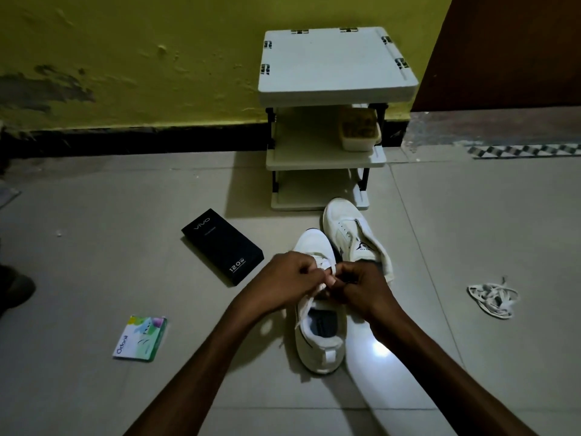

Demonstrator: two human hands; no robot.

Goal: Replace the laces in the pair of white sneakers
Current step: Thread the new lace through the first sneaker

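Observation:
Two white sneakers stand on the tiled floor. The near sneaker [317, 338] points away from me, heel toward me. Over its tongue my left hand [284, 280] and my right hand [358, 286] both pinch a white lace [327, 266], fingers curled close together. One end of that lace [303, 309] trails down the shoe's left side. The far sneaker [349, 231] lies just behind and to the right, with no lace visible in its eyelets. A loose bundle of white laces [493, 298] lies on the floor at the right.
A black phone box [221, 245] lies left of the shoes, and a green-and-white packet [140, 338] nearer me at the left. A white three-tier rack [330, 121] holding a container [360, 130] stands against the yellow wall. A dark shape [14, 287] sits at the far left edge.

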